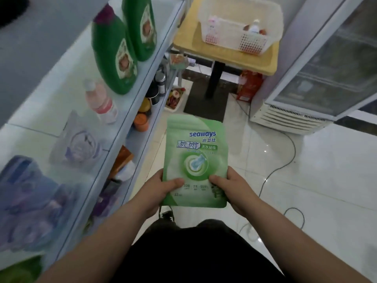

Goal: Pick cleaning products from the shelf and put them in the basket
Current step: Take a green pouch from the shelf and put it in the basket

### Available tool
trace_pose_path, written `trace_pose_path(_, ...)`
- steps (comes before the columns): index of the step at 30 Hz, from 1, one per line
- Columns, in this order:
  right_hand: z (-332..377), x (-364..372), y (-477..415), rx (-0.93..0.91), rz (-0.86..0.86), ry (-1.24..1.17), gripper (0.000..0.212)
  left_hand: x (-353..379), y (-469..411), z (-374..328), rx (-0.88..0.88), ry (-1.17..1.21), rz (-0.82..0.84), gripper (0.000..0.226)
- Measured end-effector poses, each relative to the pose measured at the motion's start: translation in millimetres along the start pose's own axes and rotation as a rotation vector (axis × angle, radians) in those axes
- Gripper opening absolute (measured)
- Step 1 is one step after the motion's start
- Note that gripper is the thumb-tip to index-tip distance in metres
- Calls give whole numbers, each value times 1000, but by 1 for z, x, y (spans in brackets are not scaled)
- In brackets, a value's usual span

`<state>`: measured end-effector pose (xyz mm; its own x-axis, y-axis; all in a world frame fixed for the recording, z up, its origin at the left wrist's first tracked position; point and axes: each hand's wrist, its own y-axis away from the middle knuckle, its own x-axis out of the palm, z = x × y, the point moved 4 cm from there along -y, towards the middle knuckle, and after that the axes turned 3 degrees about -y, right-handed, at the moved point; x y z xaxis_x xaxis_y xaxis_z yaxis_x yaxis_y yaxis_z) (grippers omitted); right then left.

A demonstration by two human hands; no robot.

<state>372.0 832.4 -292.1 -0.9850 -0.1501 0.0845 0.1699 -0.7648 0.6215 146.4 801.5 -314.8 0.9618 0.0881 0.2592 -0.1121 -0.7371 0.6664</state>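
Green flat plastic detergent pouch (196,158) sits upright between my hands, just beside the pale shelf (131,108) edge. My left hand (161,189) pinches its lower left edge, thumb on the front; my right hand (234,187) pinches the lower right likewise. Farther off, well apart from the pouch, the white perforated plastic basket (253,43) rests on a yellow square table (191,42), a few small items inside.

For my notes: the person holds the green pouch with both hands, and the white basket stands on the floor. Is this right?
Not fully. In the head view the white basket stands on the yellow table instead. The left hand and right hand do hold the green pouch.
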Motion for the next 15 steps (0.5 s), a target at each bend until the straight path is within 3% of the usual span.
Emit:
trace_pose_path(7, 61, -27, -65, -20, -228, -82, 32, 29, -99, -101, -39, -167, 131, 77)
trace_pose_path(10, 85, -49, -96, -17, -213, -120, 31, 48, -140, -128, -61, -194, 158, 65)
trace_pose_path(15, 139, -96, -173, -19, -178, -119, 30, 82, -211, -177, -66, -191, 116, 69)
